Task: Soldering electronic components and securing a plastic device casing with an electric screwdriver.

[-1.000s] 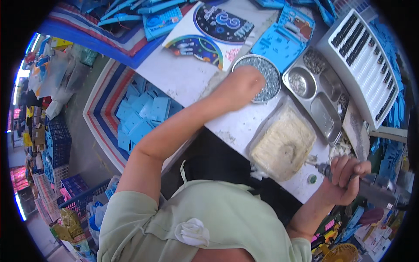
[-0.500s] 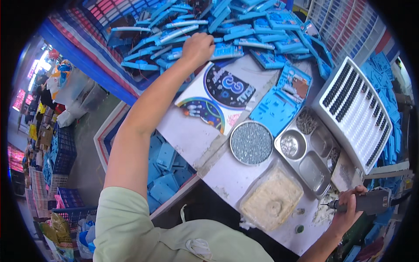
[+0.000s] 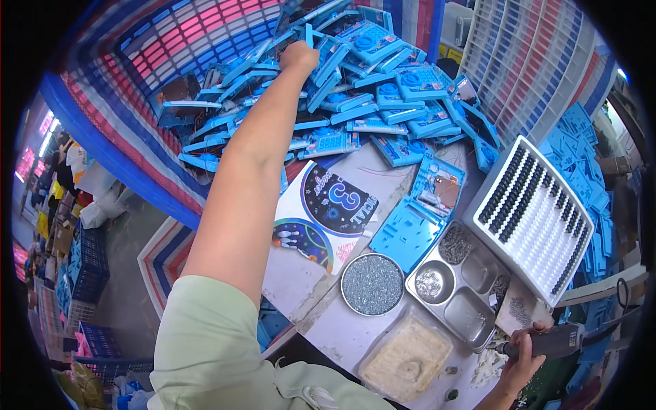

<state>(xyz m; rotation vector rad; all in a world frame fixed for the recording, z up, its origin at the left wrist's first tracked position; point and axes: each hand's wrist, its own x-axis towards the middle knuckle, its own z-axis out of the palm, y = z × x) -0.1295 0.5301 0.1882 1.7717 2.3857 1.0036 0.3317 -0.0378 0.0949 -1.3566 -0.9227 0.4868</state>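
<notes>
My left hand (image 3: 299, 57) is stretched far into a heap of blue plastic cases (image 3: 369, 39). Its fingers are curled and their tips hidden; a narrow blue case edge (image 3: 309, 35) rises right beside them. At the lower right, my right hand (image 3: 523, 357) is wrapped round a dark electric screwdriver (image 3: 555, 342), its bit pointing left. On the table between my arms lies an open blue case (image 3: 407, 232), with another case (image 3: 439, 183) with bare inner parts adjoining it. A round tin of small metal pins or screws (image 3: 372, 284) stands nearer me.
Beside the tin sits a steel compartment tray (image 3: 471, 316) of small hardware. A white tray with black and white bead rows (image 3: 536, 222) leans at the right. A printed card (image 3: 328, 219) and a plastic-wrapped beige block (image 3: 406, 357) lie on the table. A striped, blue-rimmed bin (image 3: 102, 147) borders the left.
My left hand has reached farther back over the heap, and the arm is straighter. The view has tilted up, so the table sits lower. My right hand still holds the screwdriver.
</notes>
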